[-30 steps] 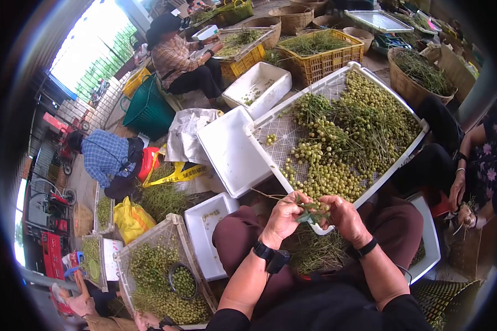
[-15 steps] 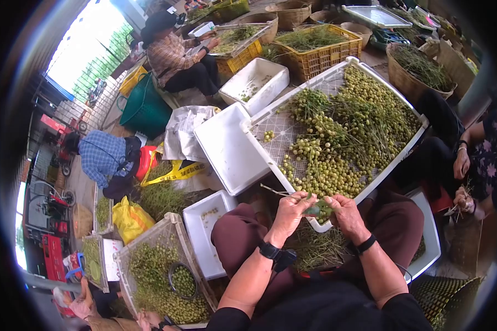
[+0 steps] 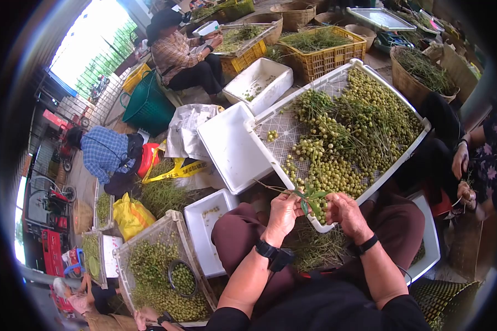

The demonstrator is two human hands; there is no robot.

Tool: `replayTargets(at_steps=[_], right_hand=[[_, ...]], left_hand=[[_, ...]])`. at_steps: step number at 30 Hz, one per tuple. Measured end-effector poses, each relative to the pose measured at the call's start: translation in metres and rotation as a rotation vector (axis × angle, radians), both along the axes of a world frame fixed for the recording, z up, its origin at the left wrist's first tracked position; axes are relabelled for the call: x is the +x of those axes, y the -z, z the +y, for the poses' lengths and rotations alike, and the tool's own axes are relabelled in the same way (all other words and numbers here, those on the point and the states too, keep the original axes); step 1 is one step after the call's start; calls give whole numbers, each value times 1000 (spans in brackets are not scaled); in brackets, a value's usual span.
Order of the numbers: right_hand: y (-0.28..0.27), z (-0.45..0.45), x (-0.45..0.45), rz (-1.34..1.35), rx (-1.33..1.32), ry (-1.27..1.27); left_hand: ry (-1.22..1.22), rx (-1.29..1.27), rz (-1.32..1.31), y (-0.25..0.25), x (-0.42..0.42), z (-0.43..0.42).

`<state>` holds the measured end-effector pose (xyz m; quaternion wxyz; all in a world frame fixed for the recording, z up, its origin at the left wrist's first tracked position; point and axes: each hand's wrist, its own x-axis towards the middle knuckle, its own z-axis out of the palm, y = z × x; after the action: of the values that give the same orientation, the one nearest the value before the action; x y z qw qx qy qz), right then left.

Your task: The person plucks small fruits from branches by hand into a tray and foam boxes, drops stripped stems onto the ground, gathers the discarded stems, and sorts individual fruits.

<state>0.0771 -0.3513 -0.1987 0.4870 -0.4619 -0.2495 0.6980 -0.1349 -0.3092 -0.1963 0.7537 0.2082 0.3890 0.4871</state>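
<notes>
My left hand (image 3: 282, 217) pinches a leafy sprig (image 3: 313, 197), whose thin bare stalk sticks out to the left past the fingers. My right hand (image 3: 349, 217) closes on the sprig's other side, by a few small round green fruits at its leaves. Both hands are over my lap at the near edge of a white-framed mesh tray (image 3: 280, 126). Heaped on the tray are small round yellow-green fruits (image 3: 334, 163), many still on thin stems. Cut stems (image 3: 320, 251) lie below my hands, between my knees.
White boxes (image 3: 229, 146) stand left of the tray. Another mesh tray (image 3: 174, 220) at lower left holds fruits and a dark bowl (image 3: 183, 278). A yellow crate (image 3: 320, 55) of stems is behind. Other people sit around; a co-worker's hands (image 3: 461, 165) are close on the right.
The sprig has turned between my hands, so its leaves now spread upward and green fruits show by my right fingers. My left hand has shifted slightly left and down.
</notes>
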Motion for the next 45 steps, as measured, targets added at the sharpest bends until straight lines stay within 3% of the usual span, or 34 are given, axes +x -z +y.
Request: replayTargets(at_steps=[9,19,24,29,37,43,45], right_hand=[[5,-6,-12,-26,138,-100],[4,-3,-15,-81,106,-6],[10,3,-11,24,113,154],[-11,6,-1,149,50,25],[11,0,-14,79,43,-9],[16,4,-15,-184,94,-144],[13,3,-16,-64,66,-111]], left_hand=[[45,-21,56,4,5,-2],[100,-30,82,12,3,-2],[-27,-107,30,19,-4,2],[-55,-133,-94,11,-7,2],[98,-65,82,12,-4,-1],[187,-52,158,25,-8,-2],[149,-48,142,27,-9,-2]])
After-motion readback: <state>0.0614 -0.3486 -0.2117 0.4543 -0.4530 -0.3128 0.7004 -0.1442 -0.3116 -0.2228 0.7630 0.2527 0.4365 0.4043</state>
